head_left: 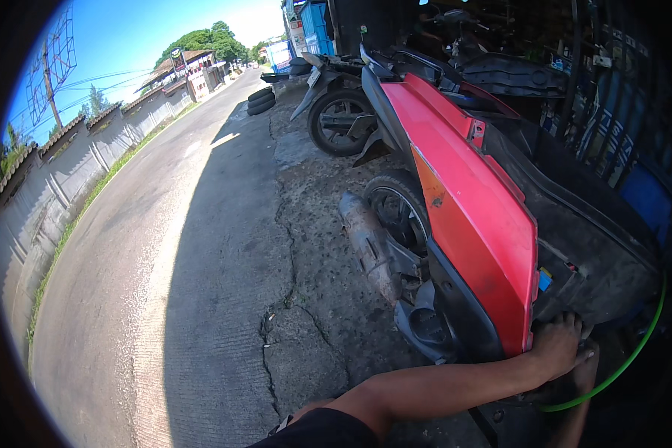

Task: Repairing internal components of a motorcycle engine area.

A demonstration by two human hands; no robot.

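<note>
Left hand [560, 346] outstretched beside red panel [474, 216], fingers [570, 321] bent, right hand [588, 367] below, grips unclear

Over right, big pale lettering [603, 138] runs down a dark panel [626, 149], while the distant roadside sign [176, 54] is too small to read!
</note>
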